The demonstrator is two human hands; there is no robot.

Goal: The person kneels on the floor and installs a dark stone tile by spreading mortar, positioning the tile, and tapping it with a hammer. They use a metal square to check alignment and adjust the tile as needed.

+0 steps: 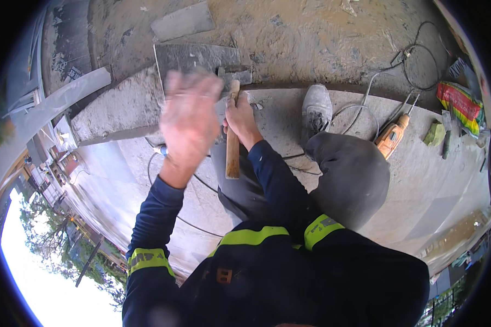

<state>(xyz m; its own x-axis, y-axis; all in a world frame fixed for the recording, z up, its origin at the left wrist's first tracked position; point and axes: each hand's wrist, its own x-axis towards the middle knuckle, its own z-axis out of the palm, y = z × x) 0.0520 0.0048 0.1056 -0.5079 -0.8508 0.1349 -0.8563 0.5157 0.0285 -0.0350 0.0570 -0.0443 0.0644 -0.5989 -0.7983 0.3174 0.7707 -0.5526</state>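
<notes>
Right hand [240, 117] clenched around hammer [233, 143], head at twelve o'clock on slab [197, 57]. Left hand [190, 117] blurred, fingers spread, empty, at nine o'clock of hammer. Drill [393, 136] at three o'clock.

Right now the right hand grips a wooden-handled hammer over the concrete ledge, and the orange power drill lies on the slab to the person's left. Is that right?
Not quite. The head view shows the orange power drill on the slab to the person's right, beyond the bent knee. The rest holds: the right hand grips the wooden-handled hammer over the concrete ledge.
</notes>
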